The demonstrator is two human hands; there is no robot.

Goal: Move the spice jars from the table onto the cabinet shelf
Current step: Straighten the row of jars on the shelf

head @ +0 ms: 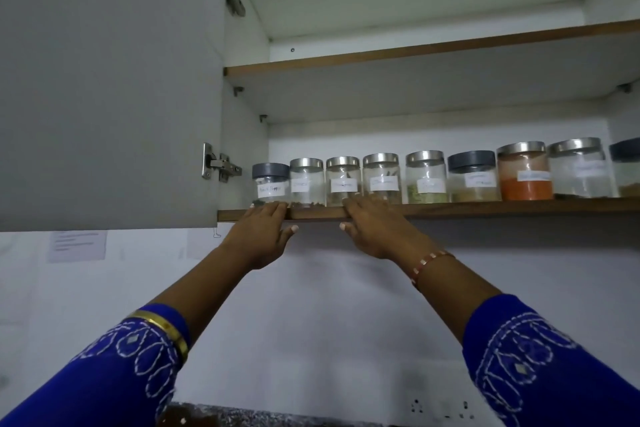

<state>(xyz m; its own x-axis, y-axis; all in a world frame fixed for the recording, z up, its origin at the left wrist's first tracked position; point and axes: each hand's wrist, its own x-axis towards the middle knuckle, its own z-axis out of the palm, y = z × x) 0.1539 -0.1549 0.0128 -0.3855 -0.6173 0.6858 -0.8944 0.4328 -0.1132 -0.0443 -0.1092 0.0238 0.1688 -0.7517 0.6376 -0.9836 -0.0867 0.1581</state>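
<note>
Steel-lidded spice jars (pixel 381 178) sit in a row on cabinet shelf (pixel 485 209). Left hand (pixel 263 236) and right hand (pixel 372 229) lie flat on shelf edge, fingers straight, gripping nothing. I reckon placing's nearly done; next I'd go back to surface for any left.

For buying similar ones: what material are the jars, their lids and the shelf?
Jars: clear, probably glass, contents visible through them. Most lids: shiny brushed metal, likely steel; a few lids matte grey, probably plastic. Shelf: white board with a brown wood-look edge.
</note>
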